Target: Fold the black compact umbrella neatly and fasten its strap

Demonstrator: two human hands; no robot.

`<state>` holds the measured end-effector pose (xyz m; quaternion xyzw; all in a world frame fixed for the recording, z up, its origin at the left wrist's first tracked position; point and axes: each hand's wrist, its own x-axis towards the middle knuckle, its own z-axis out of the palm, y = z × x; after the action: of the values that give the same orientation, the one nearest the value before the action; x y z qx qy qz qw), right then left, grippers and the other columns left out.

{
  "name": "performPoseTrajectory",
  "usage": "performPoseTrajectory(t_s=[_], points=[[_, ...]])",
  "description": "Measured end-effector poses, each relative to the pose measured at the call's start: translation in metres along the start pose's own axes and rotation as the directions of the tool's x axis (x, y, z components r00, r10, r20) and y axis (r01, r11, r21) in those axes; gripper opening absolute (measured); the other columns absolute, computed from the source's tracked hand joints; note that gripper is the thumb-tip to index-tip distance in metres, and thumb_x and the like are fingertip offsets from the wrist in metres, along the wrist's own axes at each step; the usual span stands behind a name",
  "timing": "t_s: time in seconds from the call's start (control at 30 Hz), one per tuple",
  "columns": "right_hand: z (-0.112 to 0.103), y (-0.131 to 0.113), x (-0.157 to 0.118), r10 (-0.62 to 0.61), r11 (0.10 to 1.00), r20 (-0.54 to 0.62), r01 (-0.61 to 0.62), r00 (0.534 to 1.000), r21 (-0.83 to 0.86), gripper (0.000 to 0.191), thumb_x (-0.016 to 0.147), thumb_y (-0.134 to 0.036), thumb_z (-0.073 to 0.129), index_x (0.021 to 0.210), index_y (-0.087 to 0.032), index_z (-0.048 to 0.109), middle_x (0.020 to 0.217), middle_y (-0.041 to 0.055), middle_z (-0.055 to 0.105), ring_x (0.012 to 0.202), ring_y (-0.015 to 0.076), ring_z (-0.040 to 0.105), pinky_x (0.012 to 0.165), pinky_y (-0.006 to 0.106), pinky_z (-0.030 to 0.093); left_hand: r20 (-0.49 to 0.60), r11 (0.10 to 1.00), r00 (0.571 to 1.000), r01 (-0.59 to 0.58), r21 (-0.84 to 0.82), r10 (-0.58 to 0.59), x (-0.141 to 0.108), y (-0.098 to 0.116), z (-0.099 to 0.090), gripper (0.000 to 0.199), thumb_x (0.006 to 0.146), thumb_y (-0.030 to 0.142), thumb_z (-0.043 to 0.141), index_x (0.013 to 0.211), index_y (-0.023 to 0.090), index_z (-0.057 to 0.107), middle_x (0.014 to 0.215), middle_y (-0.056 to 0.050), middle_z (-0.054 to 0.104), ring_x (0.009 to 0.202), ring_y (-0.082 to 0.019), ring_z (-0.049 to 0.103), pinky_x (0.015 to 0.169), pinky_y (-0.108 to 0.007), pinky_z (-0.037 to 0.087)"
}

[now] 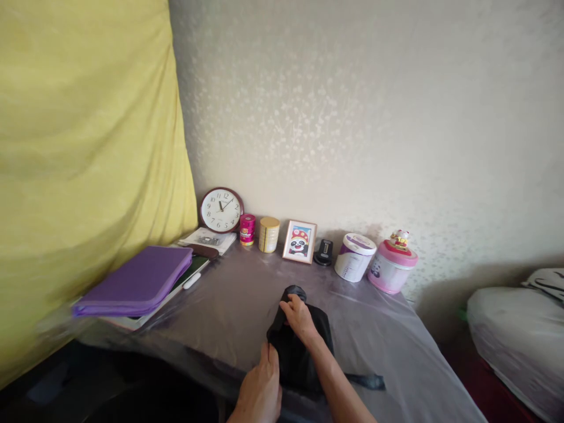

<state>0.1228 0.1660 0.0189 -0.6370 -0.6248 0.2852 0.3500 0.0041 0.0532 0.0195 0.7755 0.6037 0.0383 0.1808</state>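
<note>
On a plastic-covered tabletop (229,305), a person's left hand (261,385) pinches the left edge of a black fabric bundle (299,367), the right hand (300,319) curled over its upper part, the cloth half gathered, a black strip (368,380) lying loose at right

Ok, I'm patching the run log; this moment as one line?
left hand: holds edge of black fabric item | right hand: grips its upper part | behind: clock, framed picture

clock (221,210) behind folder (134,281), picture frame (299,241) between yellow-lidded tin (268,235) and phone stand (324,252)
</note>
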Motion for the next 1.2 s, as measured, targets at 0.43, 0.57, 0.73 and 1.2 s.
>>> performPoseTrajectory(t_s=[0.43, 0.57, 0.73, 1.2], points=[[-0.003, -0.022, -0.02, -0.222, 0.953, 0.125, 0.243, 0.967, -0.183, 0.02, 0.085, -0.022, 0.042, 0.087, -0.022, 0.062, 0.072, -0.0008, 0.07, 0.069, 0.0132, 0.063, 0.065, 0.021, 0.042, -0.139, 0.988, 0.981, -0.145, -0.05, 0.137, -0.01, -0.009, -0.002, 0.079, 0.069, 0.01, 0.047, 0.139, 0.031, 0.018, 0.149, -0.004, 0.0, 0.107, -0.028, 0.052, 0.081, -0.036, 0.048], [-0.01, -0.02, -0.035, -0.373, 0.894, 0.153, 0.398, 0.915, -0.205, 0.023, 0.087, -0.024, 0.042, 0.091, -0.025, 0.065, 0.08, -0.0004, 0.069, 0.079, 0.0148, 0.061, 0.072, 0.024, 0.043, -0.011, 0.996, 0.996, -0.085, -0.02, 0.085, -0.001, -0.004, 0.002, 0.084, 0.066, -0.002, 0.037, 0.14, 0.03, 0.01, 0.148, -0.01, 0.003, 0.093, -0.023, 0.061, 0.073, -0.032, 0.05], [-0.024, -0.01, -0.044, -0.605, 0.751, 0.18, 0.631, 0.776, -0.193, 0.027, 0.09, -0.025, 0.04, 0.088, -0.023, 0.066, 0.095, 0.0022, 0.068, 0.092, 0.0151, 0.057, 0.088, 0.03, 0.039, -0.019, 0.998, 0.997, -0.069, -0.006, 0.068, 0.007, -0.007, 0.018, 0.08, 0.07, -0.004, 0.031, 0.139, 0.033, 0.011, 0.148, -0.01, 0.009, 0.087, -0.02, 0.063, 0.068, -0.026, 0.05], [-0.023, 0.028, 0.058, -0.343, 0.843, 0.198, 0.394, 0.918, -0.366, 0.032, 0.092, -0.024, 0.034, 0.085, -0.024, 0.065, 0.094, 0.0001, 0.068, 0.094, 0.0128, 0.058, 0.086, 0.023, 0.038, 0.119, 0.998, 0.993, 0.016, 0.06, -0.023, 0.002, 0.005, -0.01, 0.088, 0.065, -0.009, 0.029, 0.138, 0.032, 0.001, 0.147, -0.015, 0.008, 0.092, -0.019, 0.063, 0.074, -0.026, 0.048]])
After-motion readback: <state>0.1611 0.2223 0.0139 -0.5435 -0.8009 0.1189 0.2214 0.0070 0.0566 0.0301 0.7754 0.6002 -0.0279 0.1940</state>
